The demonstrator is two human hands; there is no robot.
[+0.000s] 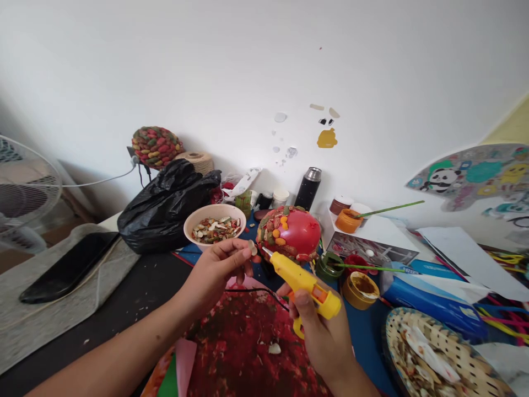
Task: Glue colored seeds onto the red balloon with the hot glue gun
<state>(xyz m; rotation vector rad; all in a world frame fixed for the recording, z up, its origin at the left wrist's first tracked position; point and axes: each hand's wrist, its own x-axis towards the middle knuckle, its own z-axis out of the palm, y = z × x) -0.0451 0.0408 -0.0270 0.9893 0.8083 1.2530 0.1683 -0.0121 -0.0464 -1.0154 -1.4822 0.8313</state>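
Observation:
My left hand (pixel 231 259) pinches a small pale half shell (pixel 252 248) between thumb and fingertips. In my right hand (pixel 320 325) is a yellow hot glue gun (pixel 303 281), its metal nozzle pointing left, close to the shell. Just behind the nozzle lies a red balloon (pixel 303 229), covered on its left side and along its edges with brown, green and orange shells. A cream bowl (pixel 190 231) of painted and pale shells stands behind my left hand. One loose white shell (pixel 274 348) rests on the red-stained work surface (pixel 239 342) below my hands.
Open paint jars in green (pixel 328 270) and ochre (pixel 361 289) stand right of the balloon. At lower right is a woven basket (pixel 390 331) of shells. A black plastic bag (pixel 161 209), a phone (pixel 68 270) and a fan (pixel 28 193) are on the left; a black flask (pixel 308 190) stands behind.

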